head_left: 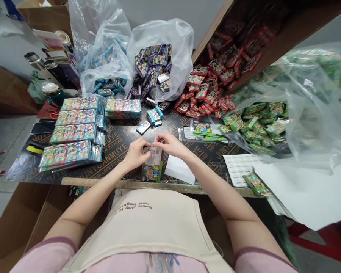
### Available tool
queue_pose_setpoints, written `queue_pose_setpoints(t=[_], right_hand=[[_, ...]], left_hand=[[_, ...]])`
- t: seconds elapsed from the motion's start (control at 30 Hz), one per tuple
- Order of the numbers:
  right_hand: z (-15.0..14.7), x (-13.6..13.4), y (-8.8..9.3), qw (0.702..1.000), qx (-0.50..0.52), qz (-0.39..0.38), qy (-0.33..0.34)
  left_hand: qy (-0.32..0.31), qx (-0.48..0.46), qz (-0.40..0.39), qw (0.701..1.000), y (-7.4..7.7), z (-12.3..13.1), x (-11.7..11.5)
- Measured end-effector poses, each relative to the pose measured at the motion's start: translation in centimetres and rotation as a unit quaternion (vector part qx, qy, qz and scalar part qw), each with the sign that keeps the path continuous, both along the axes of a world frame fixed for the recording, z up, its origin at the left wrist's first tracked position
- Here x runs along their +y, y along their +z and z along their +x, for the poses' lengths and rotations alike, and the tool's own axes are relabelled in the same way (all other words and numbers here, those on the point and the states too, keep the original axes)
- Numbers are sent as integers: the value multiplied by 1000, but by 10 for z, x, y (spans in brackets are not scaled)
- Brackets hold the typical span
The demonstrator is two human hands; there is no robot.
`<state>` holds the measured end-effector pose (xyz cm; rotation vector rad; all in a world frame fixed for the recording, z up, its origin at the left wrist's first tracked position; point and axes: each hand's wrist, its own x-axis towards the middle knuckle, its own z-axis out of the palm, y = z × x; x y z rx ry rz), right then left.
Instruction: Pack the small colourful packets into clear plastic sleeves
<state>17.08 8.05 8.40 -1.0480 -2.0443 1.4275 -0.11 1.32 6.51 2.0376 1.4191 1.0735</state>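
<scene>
A clear plastic package with a black and green printed front lies near the table's front edge, between my hands. My left hand is closed on its upper left side, fingertips pinched at the plastic. With thumb and forefinger pressed together, my right hand grips the top end of the same package. My fingers partly cover that end. A white sheet of paper lies just right of the package. Beyond my hands are several small blue boxes.
Stacked multicoloured packs stand at the left. Plastic bags hold purple boxes and green packets; red boxes are heaped between them. Flat printed packages lie right of centre, near a white label sheet. Bottles stand back left.
</scene>
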Motion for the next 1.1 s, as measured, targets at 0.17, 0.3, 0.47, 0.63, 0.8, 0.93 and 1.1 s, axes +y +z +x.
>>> queue_pose_setpoints(t=[0.17,0.3,0.47,0.63,0.8,0.93,1.1], right_hand=[[0,6,-7,1000,-19,-13,11],[-5,4,-13,1000,-21,-21,8],[-4,2,-30,985,77,-120,-92],[68,12,-45,972,-4,-4,-236],[154,-12,-79,901,-302,143,-277],[169,-36,-108,905,-316,113,-260],[168,-41,-119,910,-288,104,-278]], left_hand=[[36,-27,-4,999,-3,4,-1],[88,-33,-8,996,-7,12,1],[83,-13,-14,996,-6,13,5],[59,74,-68,993,-15,-17,14],[-113,303,-55,945,-33,-23,18],[-298,353,-114,880,-49,-1,16],[-338,364,-120,860,-58,13,22]])
